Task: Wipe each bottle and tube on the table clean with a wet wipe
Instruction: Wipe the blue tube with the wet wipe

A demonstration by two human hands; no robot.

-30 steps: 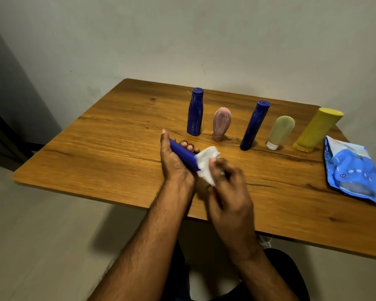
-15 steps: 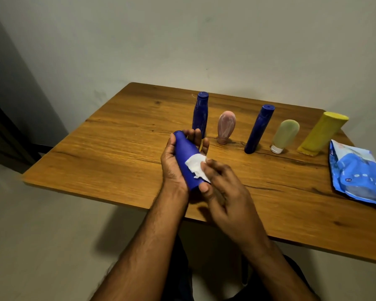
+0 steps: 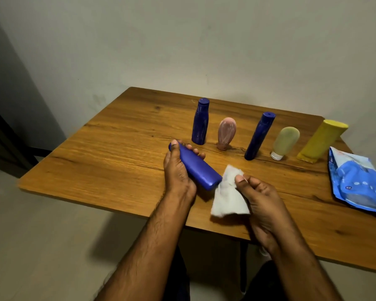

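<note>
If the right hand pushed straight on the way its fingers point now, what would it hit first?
The right hand, pinching the wet wipe, points up-left at the bottom end of the blue bottle held by the left hand. That bottle likely comes first, though depth is uncertain.

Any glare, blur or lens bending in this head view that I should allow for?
Head view: dim, warm light; soft sheen on the dark blue plastic bottle held by the left hand; white wet wipe slightly smeared; upright yellow tube leans outward from wide-angle distortion.
</note>
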